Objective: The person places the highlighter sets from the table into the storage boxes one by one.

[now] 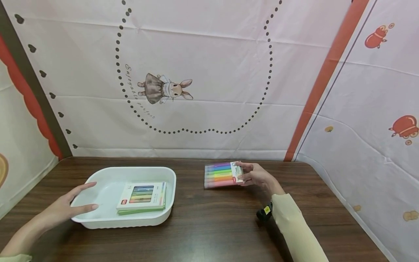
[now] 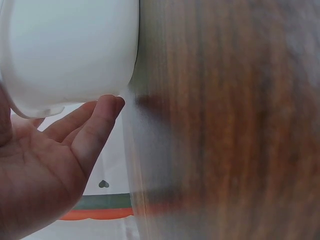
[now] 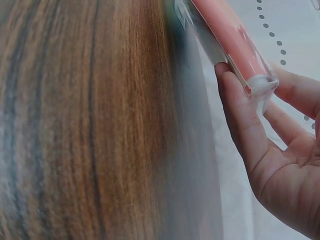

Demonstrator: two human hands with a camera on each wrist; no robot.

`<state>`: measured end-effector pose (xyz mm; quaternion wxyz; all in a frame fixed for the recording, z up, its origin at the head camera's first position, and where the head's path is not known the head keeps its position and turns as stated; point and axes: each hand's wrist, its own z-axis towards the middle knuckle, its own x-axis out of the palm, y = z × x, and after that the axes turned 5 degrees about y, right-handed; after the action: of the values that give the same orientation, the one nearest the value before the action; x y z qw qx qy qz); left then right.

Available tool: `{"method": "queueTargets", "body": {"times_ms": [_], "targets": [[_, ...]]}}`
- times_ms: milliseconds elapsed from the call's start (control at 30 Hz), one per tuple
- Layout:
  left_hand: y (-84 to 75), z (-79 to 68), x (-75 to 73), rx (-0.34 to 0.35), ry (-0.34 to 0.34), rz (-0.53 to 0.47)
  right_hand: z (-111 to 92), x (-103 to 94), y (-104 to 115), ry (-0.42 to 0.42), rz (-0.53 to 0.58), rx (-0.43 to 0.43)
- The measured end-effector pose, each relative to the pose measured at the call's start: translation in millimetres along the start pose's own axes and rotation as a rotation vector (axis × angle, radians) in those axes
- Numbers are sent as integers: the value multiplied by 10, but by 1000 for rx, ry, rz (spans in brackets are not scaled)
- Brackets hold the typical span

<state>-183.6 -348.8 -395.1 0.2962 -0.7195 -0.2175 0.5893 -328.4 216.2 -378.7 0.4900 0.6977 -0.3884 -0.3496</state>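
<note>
My left hand (image 1: pixel 62 210) grips the left end of a white plastic tub (image 1: pixel 104 194), which stands on the table. In the left wrist view, its fingers (image 2: pixel 95 132) reach along the tub's outer wall. Inside the tub, towards its right side, lies a white box of coloured pens (image 1: pixel 142 196) with a green-edged pack (image 1: pixel 140 210) under it. Right of the tub, my right hand (image 1: pixel 260 177) holds a clear pack of highlighters (image 1: pixel 220 174) by its white-labelled end. The right wrist view has the thumb and fingers on either side of the pack's pink end (image 3: pixel 240 50).
The dark wooden table (image 1: pixel 203 233) has a back edge against a printed cloth (image 1: pixel 209 83). Another cloth wall (image 1: pixel 366 145) rises at the right. A black wrist camera (image 1: pixel 263 213) sits beside the right sleeve (image 1: pixel 294 222).
</note>
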Motion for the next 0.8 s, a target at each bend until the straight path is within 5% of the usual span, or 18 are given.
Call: {"method": "queueTargets", "body": {"times_ms": [800], "targets": [[6, 1, 4, 5, 6, -34, -106, 10, 59, -32, 59, -18]]}}
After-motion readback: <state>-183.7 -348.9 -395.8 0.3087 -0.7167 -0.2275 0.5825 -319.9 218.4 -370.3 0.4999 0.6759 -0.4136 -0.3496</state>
